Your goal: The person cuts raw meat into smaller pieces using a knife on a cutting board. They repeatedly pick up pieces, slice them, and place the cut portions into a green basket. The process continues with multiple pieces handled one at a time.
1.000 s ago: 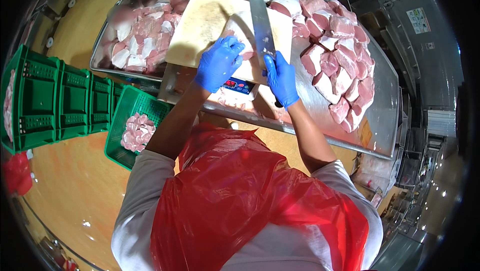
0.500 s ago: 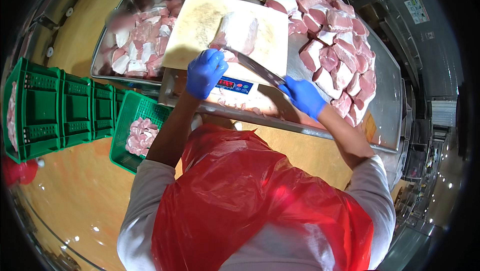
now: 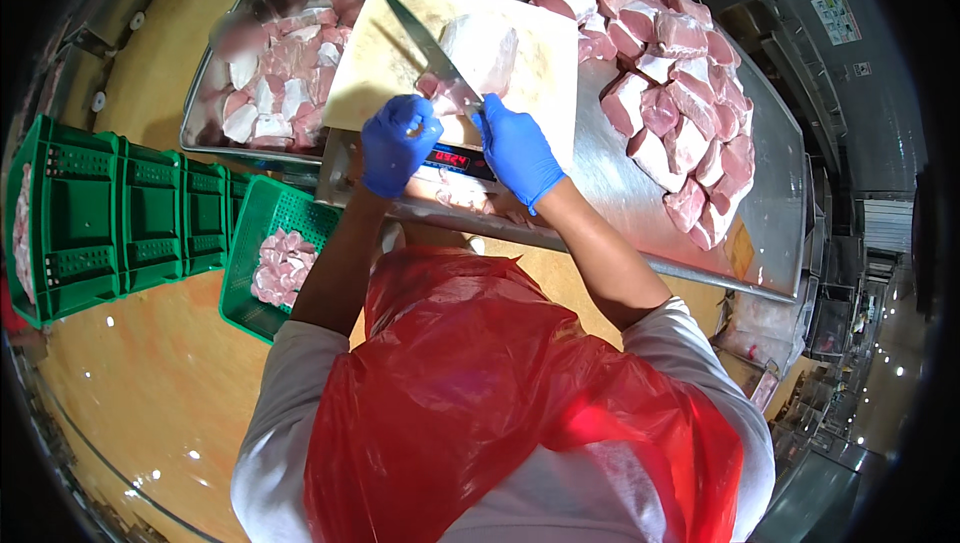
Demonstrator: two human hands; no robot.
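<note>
My right hand (image 3: 518, 150), in a blue glove, is wrapped round the handle of a long knife (image 3: 428, 44). The blade slants toward the far left, over the cutting board (image 3: 362, 73) and across the near left side of a pale piece of raw meat (image 3: 486, 51). My left hand (image 3: 396, 148), gloved in blue too, is closed at the board's near edge, left of the knife handle. What its fingers hold, if anything, I cannot make out. Between my hands a scale with a lit red display (image 3: 450, 160) shows under the board's near edge.
A heap of raw meat pieces (image 3: 690, 103) covers the right of the metal table (image 3: 775, 178). Left of the board stands a metal tub (image 3: 193, 113) of meat chunks. A green crate (image 3: 235, 278) with trimmings and stacked green crates (image 3: 80, 193) are at the left. Scraps (image 3: 460, 193) lie along the table's front edge.
My right hand has moved left and forward, so the knife now reaches across the board to its far left. My left hand has shifted slightly left, away from the meat.
</note>
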